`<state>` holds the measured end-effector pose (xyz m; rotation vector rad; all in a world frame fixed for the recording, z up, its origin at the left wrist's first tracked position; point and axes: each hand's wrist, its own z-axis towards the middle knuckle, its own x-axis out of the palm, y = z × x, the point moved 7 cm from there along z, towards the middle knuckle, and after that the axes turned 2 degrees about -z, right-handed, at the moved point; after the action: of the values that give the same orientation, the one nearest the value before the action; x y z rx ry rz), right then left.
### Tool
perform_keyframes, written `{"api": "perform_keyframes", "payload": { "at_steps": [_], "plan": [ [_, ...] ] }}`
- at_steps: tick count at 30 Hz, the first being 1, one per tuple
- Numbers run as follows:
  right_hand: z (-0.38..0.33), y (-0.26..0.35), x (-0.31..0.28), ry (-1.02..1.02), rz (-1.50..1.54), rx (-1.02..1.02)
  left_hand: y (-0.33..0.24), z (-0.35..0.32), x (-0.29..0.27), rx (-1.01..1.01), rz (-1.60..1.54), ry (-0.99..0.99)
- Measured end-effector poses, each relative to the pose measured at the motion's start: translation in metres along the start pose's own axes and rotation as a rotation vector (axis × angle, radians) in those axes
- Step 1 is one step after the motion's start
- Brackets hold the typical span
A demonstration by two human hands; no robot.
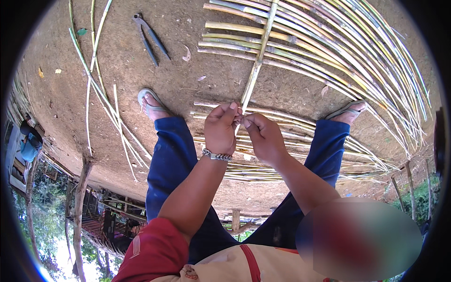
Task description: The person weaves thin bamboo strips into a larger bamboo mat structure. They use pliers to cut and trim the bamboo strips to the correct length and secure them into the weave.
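Note:
My left hand (pixel 220 130) and my right hand (pixel 265 138) meet in front of me, fingertips pinched close together. Whatever lies between the fingers is too small to make out. They work at the near end of a bamboo crosspiece (pixel 258 61), which runs away from me. Long thin bamboo poles (pixel 319 49) lie side by side across it, fanning to the right. More thin poles (pixel 286 117) pass beneath and behind my hands. A chain bracelet (pixel 217 154) circles my left wrist.
Pincers (pixel 149 38) with dark handles lie on the dirt at the far left. Loose bamboo sticks (pixel 96 89) cross each other on the left. My sandalled feet (pixel 154 107) stand apart, either side of my hands. Wooden posts (pixel 81 197) rise at the lower left.

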<state>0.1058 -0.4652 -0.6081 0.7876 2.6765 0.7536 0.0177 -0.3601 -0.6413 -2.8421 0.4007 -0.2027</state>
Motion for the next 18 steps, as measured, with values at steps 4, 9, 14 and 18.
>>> {"api": "perform_keyframes", "payload": {
  "at_steps": [4,9,14,18],
  "plan": [
    [0.003,-0.029,0.007,0.021,0.247,0.065,0.019,0.013,-0.004,-0.004,-0.024,0.09],
    [0.032,-0.091,-0.012,-0.123,0.301,0.303,0.02,0.048,0.026,-0.061,0.494,0.117],
    [0.1,-0.152,-0.048,-0.497,0.693,0.451,0.015,0.141,0.03,-0.017,0.366,-0.13],
    [0.129,-0.133,-0.057,-0.539,0.883,0.477,0.004,0.174,0.043,-0.023,0.299,-0.207]
  ]
}}
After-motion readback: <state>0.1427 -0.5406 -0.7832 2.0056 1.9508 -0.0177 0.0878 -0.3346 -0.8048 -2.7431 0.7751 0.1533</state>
